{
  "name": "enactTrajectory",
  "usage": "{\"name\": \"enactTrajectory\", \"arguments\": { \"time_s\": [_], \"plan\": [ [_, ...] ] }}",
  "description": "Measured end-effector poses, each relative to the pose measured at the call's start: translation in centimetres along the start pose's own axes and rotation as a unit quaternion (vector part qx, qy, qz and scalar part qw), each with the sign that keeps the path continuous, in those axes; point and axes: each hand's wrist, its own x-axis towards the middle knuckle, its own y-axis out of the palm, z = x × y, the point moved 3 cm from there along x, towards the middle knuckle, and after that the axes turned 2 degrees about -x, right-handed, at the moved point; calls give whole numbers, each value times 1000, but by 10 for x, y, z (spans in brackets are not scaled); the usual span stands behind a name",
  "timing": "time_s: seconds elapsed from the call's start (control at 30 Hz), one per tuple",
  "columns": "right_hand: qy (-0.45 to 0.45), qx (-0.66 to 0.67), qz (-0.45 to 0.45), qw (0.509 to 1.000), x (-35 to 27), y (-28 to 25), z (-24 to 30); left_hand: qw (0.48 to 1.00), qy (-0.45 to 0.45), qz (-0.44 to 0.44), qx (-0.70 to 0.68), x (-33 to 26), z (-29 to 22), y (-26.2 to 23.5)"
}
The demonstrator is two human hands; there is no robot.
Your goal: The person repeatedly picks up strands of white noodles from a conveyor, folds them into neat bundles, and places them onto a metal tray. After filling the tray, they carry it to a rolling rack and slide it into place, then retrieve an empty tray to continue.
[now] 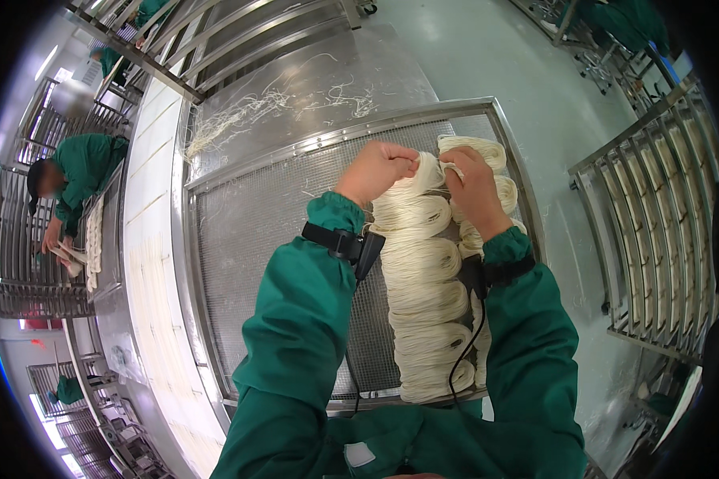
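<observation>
While the left hand (pixel 379 173) and right hand (pixel 479 191) pinch a noodle bundle (pixel 428 173) right of upper centre, the green smock (pixel 415 437)'s white patch (pixel 359 454), bottom centre, is too small to read from here.

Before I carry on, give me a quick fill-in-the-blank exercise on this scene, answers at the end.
1. The pale noodle-like bundles lie toward the ____ side of the mesh tray.
2. The left hand and right hand are at the ____ end of the bundle rows, not the near one.
3. The person's sleeves are coloured ____.

Missing words: right; far; green.
</observation>
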Motion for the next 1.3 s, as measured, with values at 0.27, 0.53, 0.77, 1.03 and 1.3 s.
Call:
{"name": "enactTrajectory", "arguments": {
  "time_s": [0.27,0.53,0.77,1.03,1.3],
  "plan": [
    [-142,-236,14,961,-2,51,-22,833,170,-273,450,1,77,-26],
    [-136,-146,71,977,-5,19,-38,828,176,-430,314,-103,85,-49],
    [-87,-189,113,972,-53,-11,-26,840,32,-525,130,-452,163,-143],
    [-74,-122,95,985,-124,2,44,634,-377,-641,213,-779,246,-202],
    [-133,-65,104,983,-170,16,154,599,-295,-596,446,-680,246,-241]
  ]
}}
